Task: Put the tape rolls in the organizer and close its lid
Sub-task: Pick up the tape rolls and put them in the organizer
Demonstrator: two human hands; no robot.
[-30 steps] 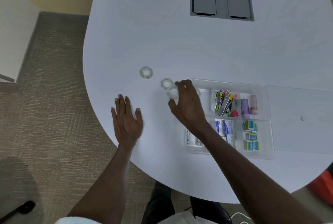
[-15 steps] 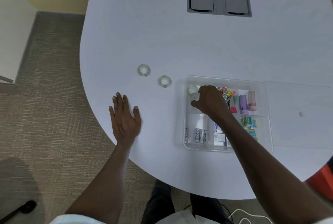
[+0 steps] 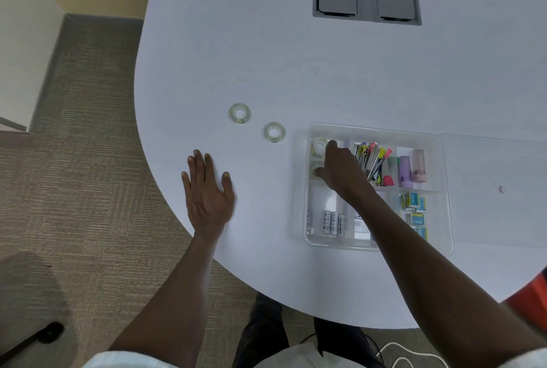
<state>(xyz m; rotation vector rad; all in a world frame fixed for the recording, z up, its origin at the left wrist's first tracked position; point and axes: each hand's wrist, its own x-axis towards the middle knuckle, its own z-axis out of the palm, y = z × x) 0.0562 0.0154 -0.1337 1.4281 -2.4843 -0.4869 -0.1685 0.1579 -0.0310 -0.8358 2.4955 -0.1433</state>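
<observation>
- The right hand [image 3: 340, 169] is in the top-left cell of the organizer [image 3: 376, 131], fingers on 2 rolls [image 3: 319, 147]; I cannot tell if it grips them.
- The left hand [image 3: 207, 193] lies flat and empty on the table [image 3: 266, 42].
- 2 more rolls [image 3: 274, 131] lie at 9 o'clock of the organizer.
- Risk: the cell looks small, so stacked rolls may block the lid [image 3: 497, 190].
- The rolls are clear glossy rings; the organizer is clear hard plastic.

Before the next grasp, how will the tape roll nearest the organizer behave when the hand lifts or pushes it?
The nearer tape roll lies flat on the table, so it should slide, not roll. It is a small clear ring, probably light and stiff. Tilted on edge, its round shape might let it roll away.
</observation>
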